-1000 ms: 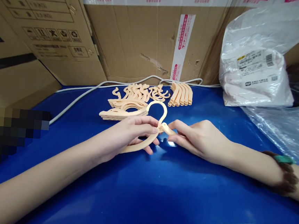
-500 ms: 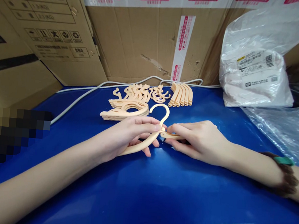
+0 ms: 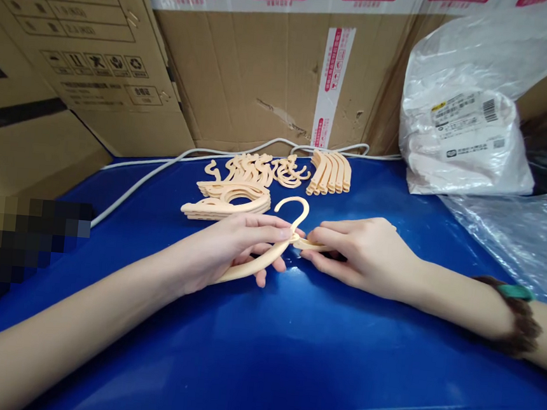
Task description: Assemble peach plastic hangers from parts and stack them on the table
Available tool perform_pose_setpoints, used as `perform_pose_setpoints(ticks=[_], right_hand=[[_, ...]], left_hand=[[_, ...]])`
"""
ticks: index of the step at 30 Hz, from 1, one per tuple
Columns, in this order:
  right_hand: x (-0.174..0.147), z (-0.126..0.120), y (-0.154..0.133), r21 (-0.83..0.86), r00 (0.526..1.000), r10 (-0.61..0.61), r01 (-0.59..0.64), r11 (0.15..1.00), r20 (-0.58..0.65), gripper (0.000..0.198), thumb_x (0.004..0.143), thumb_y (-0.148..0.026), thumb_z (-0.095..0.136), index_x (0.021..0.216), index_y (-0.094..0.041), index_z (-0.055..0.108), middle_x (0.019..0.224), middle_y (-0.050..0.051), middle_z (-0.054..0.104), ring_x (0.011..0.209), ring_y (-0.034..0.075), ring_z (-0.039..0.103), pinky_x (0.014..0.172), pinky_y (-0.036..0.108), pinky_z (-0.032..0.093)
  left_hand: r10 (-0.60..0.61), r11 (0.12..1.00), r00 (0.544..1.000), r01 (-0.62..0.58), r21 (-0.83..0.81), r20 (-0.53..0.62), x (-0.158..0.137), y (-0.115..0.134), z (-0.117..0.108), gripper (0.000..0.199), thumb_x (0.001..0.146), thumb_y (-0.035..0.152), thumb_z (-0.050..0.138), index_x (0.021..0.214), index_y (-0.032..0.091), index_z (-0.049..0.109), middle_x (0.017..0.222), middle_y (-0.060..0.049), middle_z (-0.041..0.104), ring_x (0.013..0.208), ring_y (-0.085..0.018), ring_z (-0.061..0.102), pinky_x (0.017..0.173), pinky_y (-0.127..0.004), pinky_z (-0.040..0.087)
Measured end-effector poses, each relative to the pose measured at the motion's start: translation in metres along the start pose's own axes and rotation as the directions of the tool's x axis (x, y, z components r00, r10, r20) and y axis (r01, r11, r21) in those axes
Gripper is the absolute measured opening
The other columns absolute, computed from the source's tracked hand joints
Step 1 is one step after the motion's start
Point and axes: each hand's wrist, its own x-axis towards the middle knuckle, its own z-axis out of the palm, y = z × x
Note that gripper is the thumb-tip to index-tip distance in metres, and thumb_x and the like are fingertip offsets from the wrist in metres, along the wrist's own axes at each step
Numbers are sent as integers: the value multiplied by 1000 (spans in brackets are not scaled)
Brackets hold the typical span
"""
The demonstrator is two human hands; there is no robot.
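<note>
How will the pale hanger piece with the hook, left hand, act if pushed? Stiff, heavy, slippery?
The hanger piece is probably stiff: its curve shows no sag. It looks light, since the left hand seems to pinch it mostly with thumb and fingers. Laid on the glossy blue tabletop, it would likely slide.

White plastic bag point(image 3: 466, 139), white cable point(image 3: 181, 155), cardboard boxes point(image 3: 266, 70).

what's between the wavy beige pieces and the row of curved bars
In the head view, a small heap of hook-shaped pieces lies between the wavy pieces and the curved bars.
</note>
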Motion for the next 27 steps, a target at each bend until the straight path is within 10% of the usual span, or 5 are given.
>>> perform_pose_setpoints(ticks=[27], right_hand=[[-2,0,-1,-25,991,-126,125,992,-39,30,98,-31,42,88,-16,65,74,0,67,58,11,59,53,27,30]], left_hand=[[89,993,995,-93,70,51,2,-3,-1,9,84,21,64,88,13,64,65,-2,65,59,-11,61,48,-17,57]])
